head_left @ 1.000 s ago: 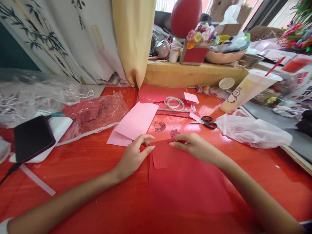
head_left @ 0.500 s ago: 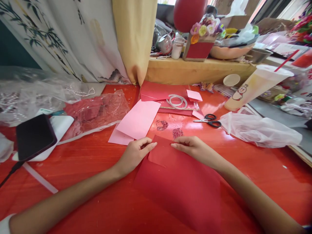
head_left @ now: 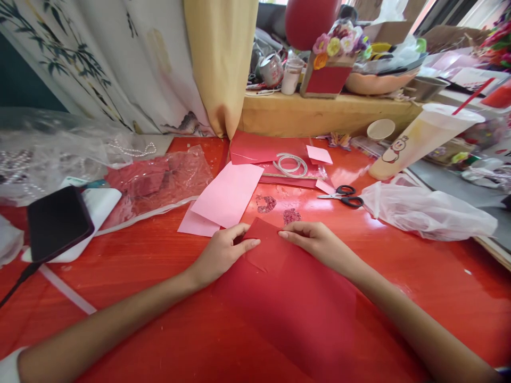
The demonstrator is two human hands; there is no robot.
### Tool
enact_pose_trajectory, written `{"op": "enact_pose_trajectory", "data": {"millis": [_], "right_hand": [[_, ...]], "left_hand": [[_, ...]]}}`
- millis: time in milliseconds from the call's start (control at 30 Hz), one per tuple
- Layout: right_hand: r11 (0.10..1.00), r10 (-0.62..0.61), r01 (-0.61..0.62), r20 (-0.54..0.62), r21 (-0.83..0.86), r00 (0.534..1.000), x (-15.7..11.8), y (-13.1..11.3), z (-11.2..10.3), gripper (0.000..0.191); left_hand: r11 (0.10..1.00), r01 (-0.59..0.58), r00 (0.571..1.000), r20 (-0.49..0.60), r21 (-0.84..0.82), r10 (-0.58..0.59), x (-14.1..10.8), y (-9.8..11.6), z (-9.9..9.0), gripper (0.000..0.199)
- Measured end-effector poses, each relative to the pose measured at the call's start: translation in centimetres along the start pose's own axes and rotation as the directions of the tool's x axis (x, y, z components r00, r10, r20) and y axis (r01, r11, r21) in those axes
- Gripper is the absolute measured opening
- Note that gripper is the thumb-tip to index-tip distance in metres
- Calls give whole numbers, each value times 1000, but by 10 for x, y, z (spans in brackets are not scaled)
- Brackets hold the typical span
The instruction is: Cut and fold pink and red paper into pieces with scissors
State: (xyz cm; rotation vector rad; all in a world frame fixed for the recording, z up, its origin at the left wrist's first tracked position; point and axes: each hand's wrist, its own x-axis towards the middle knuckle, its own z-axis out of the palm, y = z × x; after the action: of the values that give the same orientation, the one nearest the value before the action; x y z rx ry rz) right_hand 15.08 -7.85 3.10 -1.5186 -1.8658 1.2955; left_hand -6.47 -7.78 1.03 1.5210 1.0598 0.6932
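Between my hands is a large sheet of red paper (head_left: pixel 295 298), its far end held up off the red table and its near part hanging toward me. My left hand (head_left: pixel 221 252) pinches the left edge near the top, thumb on the upper face. The far right corner is gripped by my right hand (head_left: pixel 313 238), thumb and fingers pressed together. A smaller red piece or flap seems to lie on the sheet just below my fingers; its lower edge shows as a faint line. Pink paper sheets (head_left: pixel 229 194) lie just beyond my left hand.
Scissors (head_left: pixel 341 196) with black handles lie beyond my right hand, beside a crumpled clear plastic bag (head_left: pixel 427 210). A white coil (head_left: pixel 290 165) rests on red paper at the back. A drink cup (head_left: pixel 423 141) stands right; a phone (head_left: pixel 59 223) lies left.
The far end of the red sheet has shifted slightly left and away. My left thumb now reaches a little further onto it, and the flap's edge shows less clearly.
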Motion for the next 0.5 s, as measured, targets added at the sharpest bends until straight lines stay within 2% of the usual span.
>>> {"op": "enact_pose_trajectory", "data": {"millis": [167,500], "right_hand": [[996,-9,7,-26,-92,1000,-1,-1,2,38],[995,-30,27,-32,-92,999,-1,0,1,39]], "left_hand": [[1000,-3,1000,-15,17,3,1,-2,0,26],[999,31,999,-43,16,-30,1,-2,-1,26]]}}
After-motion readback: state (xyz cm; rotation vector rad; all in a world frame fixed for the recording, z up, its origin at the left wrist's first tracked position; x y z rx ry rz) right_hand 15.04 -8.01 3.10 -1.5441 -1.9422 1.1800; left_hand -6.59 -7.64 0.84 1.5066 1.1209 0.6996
